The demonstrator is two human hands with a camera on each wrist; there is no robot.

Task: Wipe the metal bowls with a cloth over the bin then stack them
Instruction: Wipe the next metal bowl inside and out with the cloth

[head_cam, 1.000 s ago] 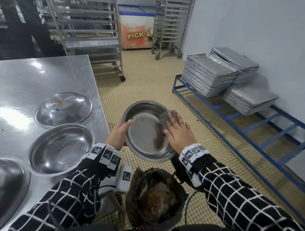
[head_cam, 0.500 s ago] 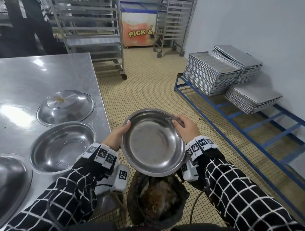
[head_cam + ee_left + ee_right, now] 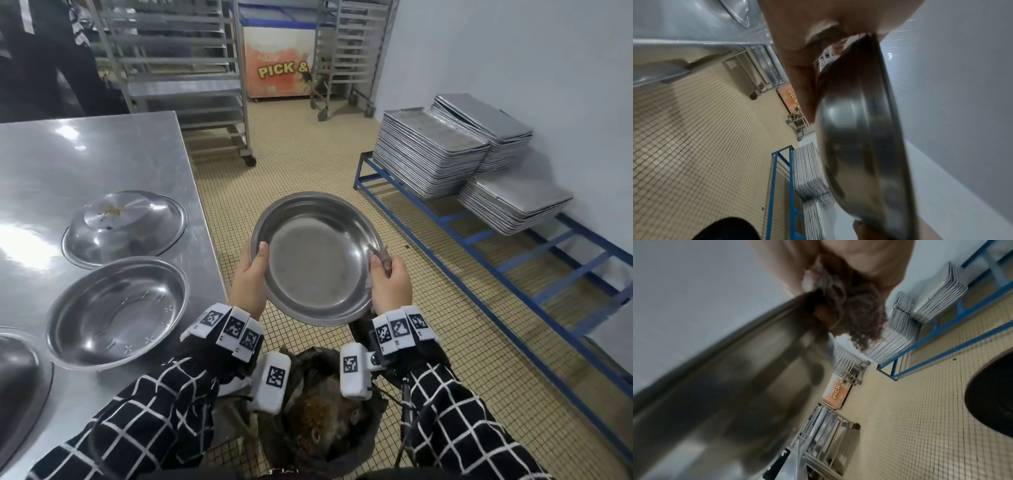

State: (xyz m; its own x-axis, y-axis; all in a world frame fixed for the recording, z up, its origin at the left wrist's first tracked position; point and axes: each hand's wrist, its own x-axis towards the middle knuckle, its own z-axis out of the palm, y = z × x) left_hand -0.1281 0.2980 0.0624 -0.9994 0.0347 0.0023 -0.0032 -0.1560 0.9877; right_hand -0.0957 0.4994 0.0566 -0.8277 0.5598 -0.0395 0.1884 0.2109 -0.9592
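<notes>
I hold a round metal bowl (image 3: 315,257) in the air above the black-lined bin (image 3: 329,421), its inside facing me. My left hand (image 3: 251,274) grips its left rim, thumb inside, fingers under the bowl (image 3: 855,129). My right hand (image 3: 388,277) grips the right rim together with a bunched grey-brown cloth (image 3: 378,255), and the cloth (image 3: 855,305) is pressed against the bowl's outside (image 3: 735,386). On the steel table (image 3: 102,157) stand an upright bowl (image 3: 116,311), an upturned bowl (image 3: 123,226) with food specks, and part of another bowl (image 3: 20,387) at the left edge.
A blue floor rack (image 3: 479,233) with stacks of metal trays (image 3: 428,150) runs along the right wall. Wheeled tray racks (image 3: 191,78) and a chest freezer (image 3: 277,65) stand at the back. A person (image 3: 44,54) stands beyond the table.
My right hand left the inside of the bowl, where it wiped with the cloth, and took the right rim. The bowl rose a little and tilted flatter toward me.
</notes>
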